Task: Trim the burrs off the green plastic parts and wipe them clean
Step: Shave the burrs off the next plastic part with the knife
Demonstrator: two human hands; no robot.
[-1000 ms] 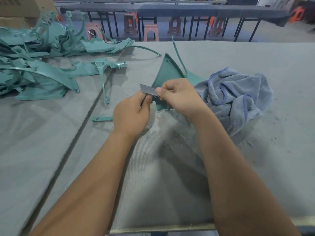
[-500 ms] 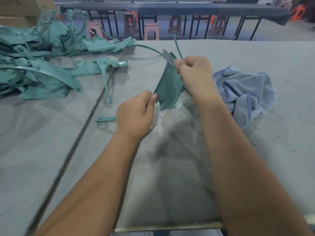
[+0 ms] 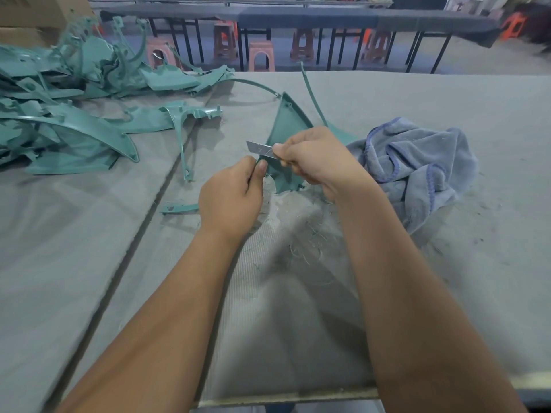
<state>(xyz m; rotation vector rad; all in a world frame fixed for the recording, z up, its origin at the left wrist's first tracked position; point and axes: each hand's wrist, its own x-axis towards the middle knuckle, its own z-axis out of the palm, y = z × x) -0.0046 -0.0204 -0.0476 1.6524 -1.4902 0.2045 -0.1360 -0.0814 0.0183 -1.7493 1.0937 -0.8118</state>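
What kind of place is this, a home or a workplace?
Most likely a workplace, a small factory or finishing workshop. A big pile of identical green plastic parts lies on a long padded table, thin shavings lie near the hands, and more long tables with plastic stools stand behind.

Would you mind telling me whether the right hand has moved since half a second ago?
Yes. The right hand, holding the blade, has come back toward the person, from the green part's far tip to its near end.

2 hands [image 3: 229, 198], 1 blade [image 3: 260, 149], 1 blue cloth [image 3: 417, 168], 1 held green part [image 3: 283, 129], approx 5 stools [image 3: 261, 56].
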